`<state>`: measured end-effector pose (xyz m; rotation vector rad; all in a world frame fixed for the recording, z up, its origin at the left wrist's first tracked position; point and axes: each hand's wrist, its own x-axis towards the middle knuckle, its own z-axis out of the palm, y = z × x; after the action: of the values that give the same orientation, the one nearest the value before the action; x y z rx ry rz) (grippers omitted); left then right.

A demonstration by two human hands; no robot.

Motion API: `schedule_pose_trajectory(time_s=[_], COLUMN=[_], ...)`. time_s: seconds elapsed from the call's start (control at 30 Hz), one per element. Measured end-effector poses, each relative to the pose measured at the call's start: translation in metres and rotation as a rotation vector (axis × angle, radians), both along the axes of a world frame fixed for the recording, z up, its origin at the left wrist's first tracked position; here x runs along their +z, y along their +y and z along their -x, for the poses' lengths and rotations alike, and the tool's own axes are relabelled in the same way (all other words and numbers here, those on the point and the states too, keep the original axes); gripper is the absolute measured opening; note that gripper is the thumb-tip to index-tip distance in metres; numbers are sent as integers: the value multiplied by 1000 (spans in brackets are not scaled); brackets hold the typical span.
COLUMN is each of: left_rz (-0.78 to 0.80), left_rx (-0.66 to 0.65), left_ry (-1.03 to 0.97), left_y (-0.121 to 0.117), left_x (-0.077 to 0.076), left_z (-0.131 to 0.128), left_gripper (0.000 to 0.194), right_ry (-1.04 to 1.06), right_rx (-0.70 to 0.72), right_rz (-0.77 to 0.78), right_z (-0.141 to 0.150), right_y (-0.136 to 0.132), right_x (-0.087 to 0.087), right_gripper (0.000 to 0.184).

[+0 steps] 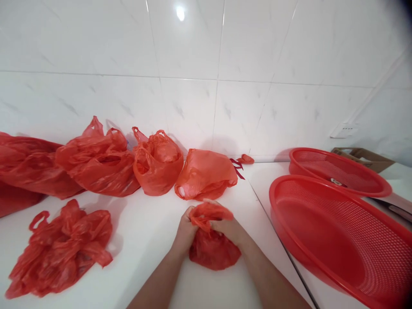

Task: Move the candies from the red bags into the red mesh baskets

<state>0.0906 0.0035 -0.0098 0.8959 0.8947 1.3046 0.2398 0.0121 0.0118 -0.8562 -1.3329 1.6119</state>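
A small red plastic bag (215, 252) with a rounded, filled bottom rests on the white table in front of me. My left hand (188, 227) grips the gathered top of this bag from the left. From the right, my right hand (228, 228) holds the same top, its fingers partly covered by the crumpled plastic. What lies inside the bag is hidden. Just behind my hands, a fuller red bag (209, 171) lies on its side, with dark red ties at its right end.
Crumpled red bags (69, 246) lie at the left. Several filled red bags (99, 167) line the tiled wall. Two red plastic baskets (318, 240) stand at the right, before a cardboard box (370, 159). A small red bundle (246, 159) sits by the wall.
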Motion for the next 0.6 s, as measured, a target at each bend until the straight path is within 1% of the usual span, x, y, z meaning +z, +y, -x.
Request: schedule_pose_trajectory(time_s=[0.07, 0.13, 0.2, 0.23, 0.27, 0.33, 0.4, 0.43, 0.47, 0.53, 0.6], left_rz=[-44, -101, -221, -301, -386, -516, -544, -527, -498, -441, -398], left_rx=[17, 82, 170, 209, 235, 231, 175, 151, 135, 134, 145], left_ry=[152, 283, 427, 509, 594, 731, 786, 784, 770, 736, 723], left_y=[-3, -5, -8, -8, -8, -8, -7, -6, -5, -4, -3], left_x=[-2, -4, -5, -5, -6, -6, -6, -6, -6, -5, -5], left_z=[-3, -4, -4, -3, -2, 0, 2, 3, 4, 6, 6], left_gripper=[23, 39, 59, 64, 65, 54, 34, 27, 23, 22, 22], right_ry=[-11, 4, 28, 26, 15, -8, -2, 17, 46, 115, 191], right_rx=[-38, -73, -131, -155, -166, -166, -147, -127, -106, -75, -60], right_rz=[8, 45, 91, 109, 122, 126, 106, 92, 78, 47, 42], right_z=[1, 0, -1, -2, -2, -2, -3, -3, -4, -7, -9], right_y=[0, 2, 5, 7, 8, 10, 10, 10, 10, 10, 11], right_x=[-3, -8, -14, -17, -19, -21, -21, -20, -19, -17, -15], right_gripper=[25, 16, 16, 17, 19, 21, 20, 20, 19, 21, 29])
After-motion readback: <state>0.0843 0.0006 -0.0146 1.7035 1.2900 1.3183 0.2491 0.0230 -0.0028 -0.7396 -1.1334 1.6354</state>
